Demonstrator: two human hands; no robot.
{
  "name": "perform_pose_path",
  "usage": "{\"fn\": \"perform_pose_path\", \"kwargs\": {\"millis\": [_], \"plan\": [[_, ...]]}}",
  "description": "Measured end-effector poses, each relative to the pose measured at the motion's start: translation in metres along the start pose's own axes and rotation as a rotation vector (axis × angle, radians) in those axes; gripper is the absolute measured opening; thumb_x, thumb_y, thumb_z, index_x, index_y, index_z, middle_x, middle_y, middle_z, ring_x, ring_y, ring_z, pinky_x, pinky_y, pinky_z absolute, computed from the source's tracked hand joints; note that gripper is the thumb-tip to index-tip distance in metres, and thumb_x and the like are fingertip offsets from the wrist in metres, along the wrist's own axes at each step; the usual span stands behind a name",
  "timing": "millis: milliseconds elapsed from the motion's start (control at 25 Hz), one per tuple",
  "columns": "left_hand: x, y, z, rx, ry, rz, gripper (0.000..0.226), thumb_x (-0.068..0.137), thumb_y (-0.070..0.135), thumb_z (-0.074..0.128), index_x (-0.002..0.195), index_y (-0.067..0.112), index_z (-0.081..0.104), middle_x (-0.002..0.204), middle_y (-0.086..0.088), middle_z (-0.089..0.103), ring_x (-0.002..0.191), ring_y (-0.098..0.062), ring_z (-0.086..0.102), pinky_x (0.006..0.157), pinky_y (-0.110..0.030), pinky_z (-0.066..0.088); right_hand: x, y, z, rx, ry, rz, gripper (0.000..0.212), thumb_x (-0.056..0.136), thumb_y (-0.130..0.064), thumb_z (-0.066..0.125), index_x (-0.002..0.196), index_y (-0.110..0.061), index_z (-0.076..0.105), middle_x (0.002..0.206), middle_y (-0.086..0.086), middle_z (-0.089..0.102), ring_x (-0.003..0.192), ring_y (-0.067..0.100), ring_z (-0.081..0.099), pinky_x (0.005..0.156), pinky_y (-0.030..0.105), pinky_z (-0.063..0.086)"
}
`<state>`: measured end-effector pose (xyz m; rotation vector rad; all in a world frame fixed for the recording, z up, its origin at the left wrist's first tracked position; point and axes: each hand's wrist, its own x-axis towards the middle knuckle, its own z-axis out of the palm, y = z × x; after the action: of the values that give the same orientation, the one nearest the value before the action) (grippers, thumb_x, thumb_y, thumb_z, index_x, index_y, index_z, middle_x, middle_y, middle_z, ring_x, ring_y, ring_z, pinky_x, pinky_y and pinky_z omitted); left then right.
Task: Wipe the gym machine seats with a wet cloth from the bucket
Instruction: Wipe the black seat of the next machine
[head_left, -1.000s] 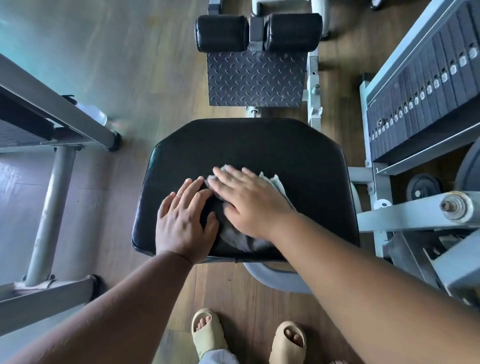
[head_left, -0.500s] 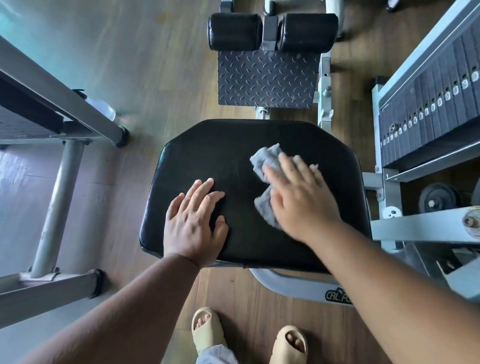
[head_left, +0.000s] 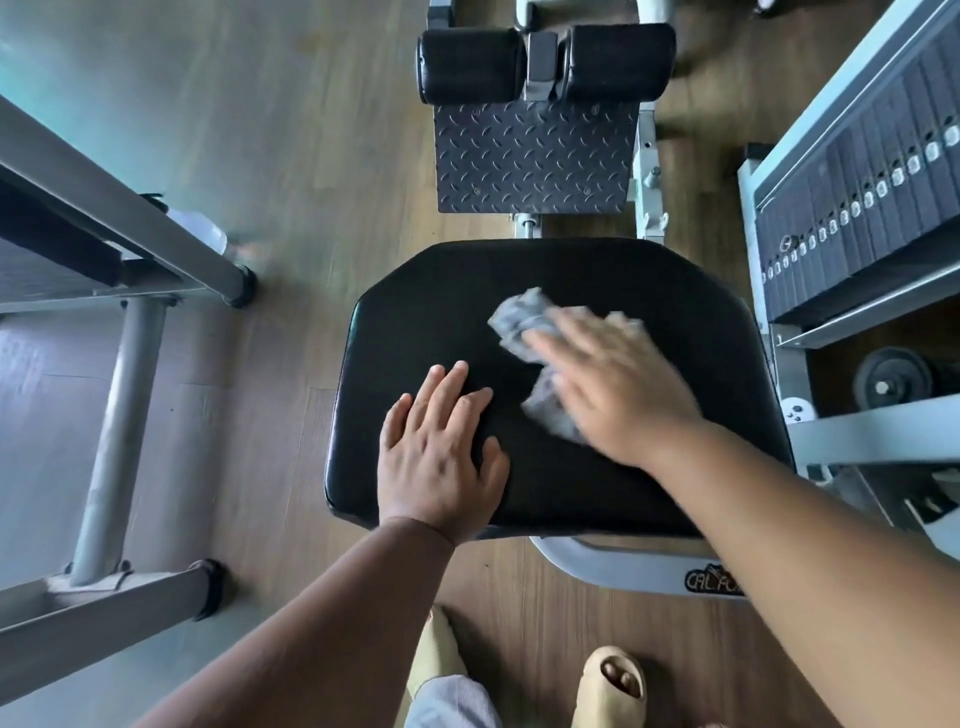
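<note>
A black padded seat (head_left: 447, 301) of a gym machine fills the middle of the view. My right hand (head_left: 613, 384) lies flat on a crumpled grey cloth (head_left: 519, 322) and presses it onto the right half of the seat; the hand is motion-blurred. The cloth sticks out beyond my fingers toward the seat's far middle. My left hand (head_left: 436, 452) rests flat on the seat's near left part, fingers spread, holding nothing. No bucket is in view.
Beyond the seat are a diamond-plate footplate (head_left: 535, 156) and two black roller pads (head_left: 545, 62). A weight stack (head_left: 862, 187) stands on the right. Another machine's grey frame (head_left: 119, 395) stands on the left. My sandalled feet (head_left: 608, 686) are on the wooden floor.
My right hand swept the cloth from the seat's near middle, beside my left hand, out to the right and far side. My left hand stayed flat on the seat.
</note>
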<state>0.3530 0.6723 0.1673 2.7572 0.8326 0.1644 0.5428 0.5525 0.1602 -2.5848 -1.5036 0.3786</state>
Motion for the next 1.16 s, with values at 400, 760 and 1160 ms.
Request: {"fn": "perform_pose_path", "kwargs": {"millis": [400, 760, 1160], "plan": [[0.003, -0.065, -0.041, -0.035, -0.137, -0.232, 0.072, 0.082, 0.066, 0.053, 0.145, 0.036, 0.034, 0.151, 0.008, 0.036, 0.138, -0.019, 0.036, 0.111, -0.043, 0.032, 0.027, 0.028, -0.009, 0.020, 0.106, 0.644, 0.056, 0.100, -0.027, 0.029, 0.156, -0.027, 0.025, 0.168, 0.006, 0.013, 0.153, 0.027, 0.011, 0.124, 0.048, 0.007], [-0.001, -0.068, -0.023, -0.451, -0.033, -0.677, 0.063, 0.088, 0.039, 0.045, 0.149, 0.037, 0.027, 0.143, 0.005, 0.045, 0.124, -0.021, 0.048, 0.096, -0.045, 0.044, 0.019, -0.119, 0.017, 0.033, -0.060, -0.158, 0.058, 0.099, -0.037, 0.024, 0.154, -0.025, 0.037, 0.165, 0.007, 0.024, 0.151, 0.026, 0.023, 0.123, 0.047, 0.017], [-0.004, -0.067, -0.013, -0.436, 0.008, -0.647, 0.068, 0.084, 0.045, 0.041, 0.150, 0.033, 0.031, 0.137, 0.006, 0.047, 0.123, -0.018, 0.046, 0.095, -0.039, 0.040, 0.126, -0.116, 0.012, -0.010, 0.003, 0.111, 0.054, 0.100, -0.031, 0.029, 0.153, -0.025, 0.034, 0.167, 0.005, 0.018, 0.152, 0.026, 0.017, 0.120, 0.045, 0.015]]}}
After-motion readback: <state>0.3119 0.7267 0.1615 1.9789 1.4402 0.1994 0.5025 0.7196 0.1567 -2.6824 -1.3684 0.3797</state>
